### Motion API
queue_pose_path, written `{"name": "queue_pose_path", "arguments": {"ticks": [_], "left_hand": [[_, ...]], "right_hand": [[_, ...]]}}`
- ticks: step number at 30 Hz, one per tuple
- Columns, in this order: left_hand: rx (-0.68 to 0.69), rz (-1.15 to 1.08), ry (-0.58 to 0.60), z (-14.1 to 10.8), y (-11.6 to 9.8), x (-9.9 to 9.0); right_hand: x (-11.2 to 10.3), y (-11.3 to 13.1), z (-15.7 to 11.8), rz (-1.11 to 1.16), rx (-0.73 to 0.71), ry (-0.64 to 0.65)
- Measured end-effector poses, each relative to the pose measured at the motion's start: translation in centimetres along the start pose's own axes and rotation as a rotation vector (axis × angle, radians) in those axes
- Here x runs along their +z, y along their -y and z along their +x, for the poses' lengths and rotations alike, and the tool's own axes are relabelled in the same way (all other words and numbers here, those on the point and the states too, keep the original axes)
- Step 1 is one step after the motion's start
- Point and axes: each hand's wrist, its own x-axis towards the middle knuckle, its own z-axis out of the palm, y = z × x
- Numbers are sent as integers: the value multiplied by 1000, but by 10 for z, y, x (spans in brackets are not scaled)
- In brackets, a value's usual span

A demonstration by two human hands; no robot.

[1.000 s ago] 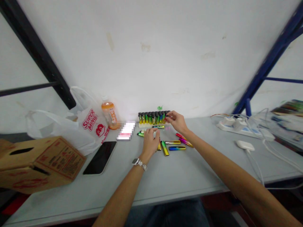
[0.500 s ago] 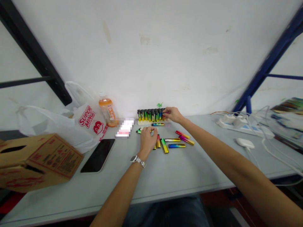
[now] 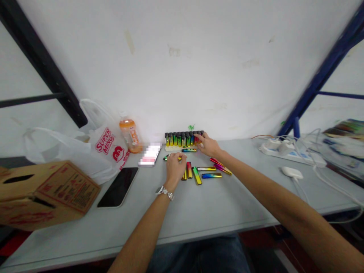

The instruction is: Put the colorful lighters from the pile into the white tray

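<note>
Several shiny lighters [image 3: 179, 139] with black tops stand upright in rows in a pale holder [image 3: 171, 148] against the wall. My right hand [image 3: 209, 145] is at the holder's right end, with its fingers closed around an upright lighter, mostly hidden by them. Nearer to me, my left hand [image 3: 174, 167] pinches a green and yellow lighter [image 3: 165, 157] just above the table; the fingers cover its middle. One blue-green lighter [image 3: 189, 150] lies in front of the holder. Loose lighters, among them a green and yellow one [image 3: 196, 176] and a blue one [image 3: 212, 175], lie between my hands.
On the left are a cardboard box [image 3: 65, 189], a plastic bag [image 3: 96, 159], an orange drink bottle [image 3: 130, 134] and a dark phone [image 3: 118, 187]. A blurred-out bright item [image 3: 150, 154] lies by the bottle. A power strip [image 3: 292, 153] and white charger [image 3: 292, 173] with cables are at right.
My right hand has shifted slightly down and toward me at the holder's right end, and more black lighter tops show behind it. My left hand has barely moved.
</note>
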Motion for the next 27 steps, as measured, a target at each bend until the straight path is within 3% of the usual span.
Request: {"name": "queue_pose_path", "arguments": {"ticks": [4, 10, 13, 17, 19, 23, 27], "left_hand": [[-3, 16, -4, 0, 0, 1], [-21, 0, -14, 0, 1, -1], [-30, -103, -52, 2, 2, -1], [-217, -348, -178, 4, 1, 1], [-253, -471, -131, 4, -2, 0], [-150, -558, -40, 2, -11, -3], [-45, -641, 22, -3, -21, -6]], "right_hand": [[10, 15, -6, -11, -91, 85], [15, 25, 12, 36, -101, 191], [13, 29, 9, 190, -135, 159], [13, 39, -17, 569, -162, 90], [14, 46, -34, 771, -160, 65], [11, 55, -58, 920, -126, 41], [9, 49, -65, 989, 5, -112]]}}
